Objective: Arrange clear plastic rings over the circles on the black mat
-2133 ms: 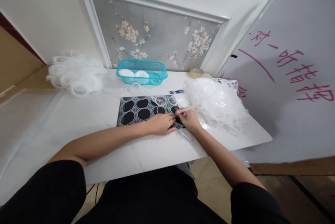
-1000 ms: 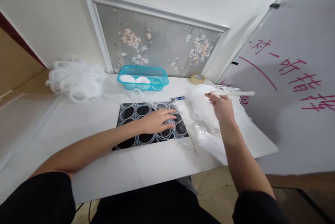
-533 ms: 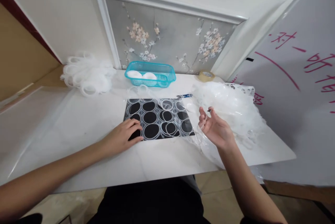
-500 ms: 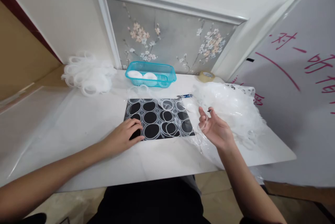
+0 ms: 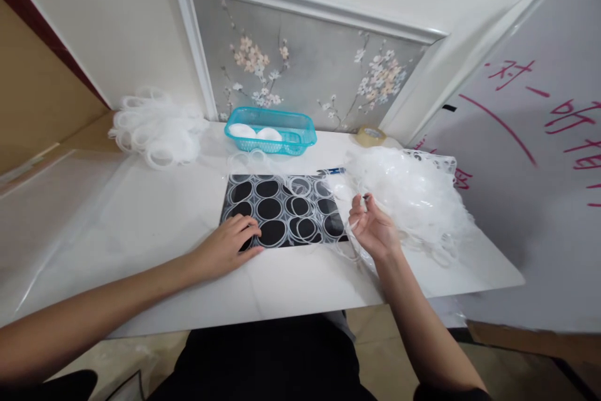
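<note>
My left hand (image 5: 233, 238) rests on the lower left corner of a black sheet (image 5: 269, 209) printed with grey-white rings, its fingers curved and apart. Over the right part of the sheet lie loose clear plastic rings (image 5: 306, 230). My right hand (image 5: 373, 226) is raised just right of the sheet, palm up. Its thumb and fingertips pinch a small dark piece (image 5: 365, 197), too small to name. Thin clear strands hang by these fingers. Behind the hand spreads a large heap of white translucent plastic rings (image 5: 413, 201).
A blue basket (image 5: 307, 132) with white rounded things stands at the back, a tape roll (image 5: 370, 136) to its right. Another ring pile (image 5: 157, 129) lies at the back left. A small blue tool (image 5: 335, 171) lies behind the sheet. A whiteboard (image 5: 526, 201) borders the right.
My right hand has moved a little left and toward the sheet, its thumb and fingers closer together. My left hand has shifted slightly right on the sheet.
</note>
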Available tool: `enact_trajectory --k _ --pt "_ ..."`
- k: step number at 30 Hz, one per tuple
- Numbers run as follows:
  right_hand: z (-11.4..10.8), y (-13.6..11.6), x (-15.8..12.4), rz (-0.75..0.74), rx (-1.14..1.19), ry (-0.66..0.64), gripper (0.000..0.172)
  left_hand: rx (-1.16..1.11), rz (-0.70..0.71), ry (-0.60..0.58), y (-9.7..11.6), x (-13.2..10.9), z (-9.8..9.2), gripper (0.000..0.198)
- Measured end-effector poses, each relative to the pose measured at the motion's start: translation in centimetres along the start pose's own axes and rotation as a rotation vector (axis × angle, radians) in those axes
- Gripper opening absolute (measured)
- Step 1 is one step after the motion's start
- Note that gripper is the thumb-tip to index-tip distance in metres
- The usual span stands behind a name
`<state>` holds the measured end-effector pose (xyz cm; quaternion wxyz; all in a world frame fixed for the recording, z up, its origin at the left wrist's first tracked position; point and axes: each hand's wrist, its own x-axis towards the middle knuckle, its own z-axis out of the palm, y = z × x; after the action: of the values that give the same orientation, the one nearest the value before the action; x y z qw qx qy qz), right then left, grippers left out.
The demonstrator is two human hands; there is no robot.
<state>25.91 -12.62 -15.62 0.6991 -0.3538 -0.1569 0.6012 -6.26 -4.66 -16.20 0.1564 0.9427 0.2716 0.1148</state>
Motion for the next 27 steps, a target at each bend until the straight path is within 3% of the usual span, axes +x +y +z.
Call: enact_trajectory --k 5,12,15,22,27 --pt "0.1 0.4 -0.2 -0.067 -0.126 -0.097 0.007 0.084 -0.029 -0.009 0.2 -0.1 -0.3 0.038" --pt "1.1 1.8 -0.9 0.05 -0.058 -0.139 0.008 0.198 -0.149 -0.108 1.0 -0.5 -0.6 0.039" --pt "1.3 1.9 -1.1 0.006 -0.144 -0.152 0.008 0.261 -0.175 -0.165 1.2 -0.6 -0.7 0.036" --pt "0.3 1.5 -0.7 -0.037 -0.146 -0.132 0.009 0.275 -0.095 -0.216 0.8 -0.1 -1.1 0.037" --pt "0.2 1.9 -0.5 -0.036 -0.167 -0.186 0.013 0.264 -0.111 -0.227 0.5 0.7 -0.9 0.038"
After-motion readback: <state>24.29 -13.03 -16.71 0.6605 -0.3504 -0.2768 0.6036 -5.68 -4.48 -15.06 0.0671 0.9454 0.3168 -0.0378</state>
